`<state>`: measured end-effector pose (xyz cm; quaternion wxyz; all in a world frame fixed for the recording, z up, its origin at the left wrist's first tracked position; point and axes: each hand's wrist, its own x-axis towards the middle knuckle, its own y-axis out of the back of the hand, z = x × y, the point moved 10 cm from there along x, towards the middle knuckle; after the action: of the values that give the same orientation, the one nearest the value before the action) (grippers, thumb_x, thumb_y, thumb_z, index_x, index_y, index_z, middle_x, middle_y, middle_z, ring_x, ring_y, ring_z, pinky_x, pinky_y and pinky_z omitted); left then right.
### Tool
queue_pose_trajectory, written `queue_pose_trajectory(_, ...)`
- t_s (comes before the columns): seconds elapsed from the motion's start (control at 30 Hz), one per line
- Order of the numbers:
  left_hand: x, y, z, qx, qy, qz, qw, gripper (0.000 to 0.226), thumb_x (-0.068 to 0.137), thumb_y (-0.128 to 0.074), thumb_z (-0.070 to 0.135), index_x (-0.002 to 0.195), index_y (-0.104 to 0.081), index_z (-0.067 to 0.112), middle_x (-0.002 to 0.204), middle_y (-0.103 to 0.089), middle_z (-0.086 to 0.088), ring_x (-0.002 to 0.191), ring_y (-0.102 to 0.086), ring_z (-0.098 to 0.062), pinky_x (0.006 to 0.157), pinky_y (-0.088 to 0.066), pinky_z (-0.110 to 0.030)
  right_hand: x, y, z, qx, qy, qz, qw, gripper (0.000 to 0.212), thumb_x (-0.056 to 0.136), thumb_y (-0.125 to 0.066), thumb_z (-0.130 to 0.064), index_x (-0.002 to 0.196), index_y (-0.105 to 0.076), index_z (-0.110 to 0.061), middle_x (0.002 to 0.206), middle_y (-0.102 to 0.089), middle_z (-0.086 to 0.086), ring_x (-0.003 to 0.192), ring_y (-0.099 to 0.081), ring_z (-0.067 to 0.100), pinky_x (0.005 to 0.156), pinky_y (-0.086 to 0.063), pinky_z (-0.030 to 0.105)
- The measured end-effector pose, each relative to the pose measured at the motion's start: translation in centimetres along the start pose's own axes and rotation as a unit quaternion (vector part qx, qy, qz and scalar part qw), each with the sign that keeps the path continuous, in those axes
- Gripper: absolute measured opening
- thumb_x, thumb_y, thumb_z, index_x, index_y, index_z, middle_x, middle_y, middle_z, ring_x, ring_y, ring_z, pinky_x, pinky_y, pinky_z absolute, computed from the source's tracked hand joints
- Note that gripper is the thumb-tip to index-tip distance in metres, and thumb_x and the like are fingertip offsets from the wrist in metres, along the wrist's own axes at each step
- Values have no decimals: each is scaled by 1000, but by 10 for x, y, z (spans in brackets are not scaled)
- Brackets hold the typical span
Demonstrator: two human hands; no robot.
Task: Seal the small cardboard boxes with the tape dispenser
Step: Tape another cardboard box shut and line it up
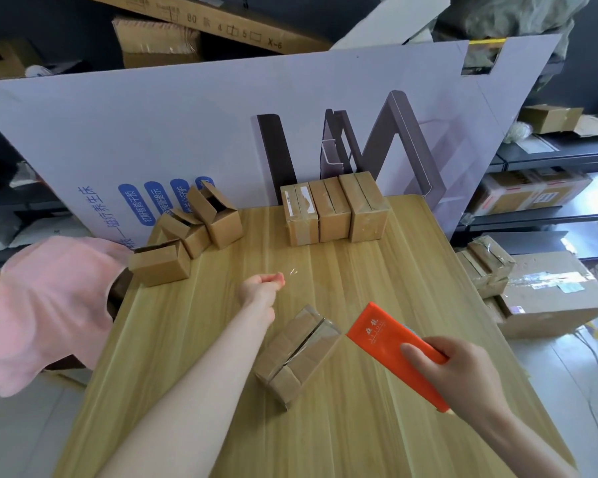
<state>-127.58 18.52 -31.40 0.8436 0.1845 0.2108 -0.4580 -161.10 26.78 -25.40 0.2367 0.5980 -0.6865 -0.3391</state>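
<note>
A small cardboard box [297, 353] lies on the wooden table [359, 277] in front of me, its flaps closed with clear tape over the seam. My right hand [460, 377] grips the orange tape dispenser [384, 336] just right of the box. My left hand [261, 288] is stretched out beyond the box, fingers pinched on the end of a clear tape strip [292, 272] that glints in the air. Three taped boxes [332, 210] stand in a row at the back. Several open boxes [194, 232] sit at the back left.
A large printed cardboard sheet [221, 125] leans upright behind the table. A pink cloth [45, 308] hangs over something at the left edge. Cartons [546, 294] and shelves [549, 157] with parcels stand to the right.
</note>
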Motion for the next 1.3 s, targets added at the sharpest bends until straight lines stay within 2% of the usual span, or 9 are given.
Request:
queue_pose_trajectory(0.33, 37, -17, -46, 86, -9, 27, 996, 15, 79, -79, 17, 85, -68, 9, 88, -67, 1, 91, -59, -19, 79, -41, -30, 25, -51, 53, -97, -110, -68, 987, 43, 83, -59, -56, 65, -66, -18, 58, -61, -5, 57, -60, 12, 47, -36, 23)
queue_pose_trajectory(0.57, 63, -23, -76, 120, 21, 43, 992, 15, 79, -79, 18, 87, -70, 10, 89, -67, -1, 87, -59, -19, 77, -44, -30, 37, -77, 69, -136, -140, -78, 978, 42, 83, -57, -58, 70, -67, -20, 62, -62, -8, 58, -60, 11, 48, -38, 21)
queue_pose_trajectory(0.73, 73, -20, -101, 106, 50, 61, 991, 21, 79, -78, 21, 94, -71, 8, 94, -67, -4, 86, -57, -19, 76, -43, -27, 44, -96, 72, -160, -161, -101, 969, 38, 84, -55, -55, 67, -62, -21, 61, -60, -8, 48, -60, 10, 38, -29, 17)
queue_pose_trajectory(0.87, 73, -23, -102, 193, 23, 56, 979, 32, 78, -78, 35, 101, -71, 14, 103, -71, -3, 80, -60, -18, 67, -46, -25, 48, -113, 73, -156, -177, -113, 965, 42, 85, -53, -57, 64, -57, -21, 61, -59, -8, 48, -58, 11, 38, -28, 16)
queue_pose_trajectory(1.0, 75, -10, -103, 322, 54, 50, 944, 97, 76, -73, 54, 150, -24, 12, 143, -47, -7, 125, -51, -31, 89, -46, -37, 54, -119, 72, -156, -171, -117, 966, 42, 84, -52, -59, 72, -64, -20, 64, -62, -6, 55, -62, 14, 43, -37, 19)
queue_pose_trajectory(1.07, 71, -7, -86, 328, -52, 62, 941, 82, 86, -63, 49, 150, -26, 15, 147, -44, -5, 132, -45, -27, 99, -42, -37, 57, -119, 72, -170, -159, -116, 966, 44, 83, -52, -60, 75, -66, -19, 67, -63, -5, 63, -63, 16, 53, -45, 23)
queue_pose_trajectory(1.13, 61, -26, -77, 331, -148, -8, 932, 55, 95, -50, 45, 142, -43, 17, 142, -51, 1, 131, -47, -20, 101, -37, -29, 61, -120, 69, -186, -149, -115, 964, 46, 83, -52, -61, 75, -66, -18, 68, -63, -4, 66, -63, 18, 59, -49, 25)
queue_pose_trajectory(1.2, 53, -47, -96, 381, -131, -110, 909, 55, 97, -43, 50, 140, -46, 17, 141, -51, 2, 131, -47, -19, 101, -36, -27, 67, -121, 62, -199, -140, -122, 962, 47, 82, -51, -61, 74, -65, -17, 67, -63, -3, 63, -63, 19, 61, -53, 28)
queue_pose_trajectory(1.3, 50, -44, -118, 430, -70, -114, 893, 66, 96, -38, 57, 146, -37, 14, 148, -43, -2, 135, -41, -23, 108, -34, -37, 80, -120, 45, -242, -116, -138, 953, 45, 84, -50, -58, 72, -61, -16, 67, -60, -3, 63, -61, 19, 56, -46, 25)
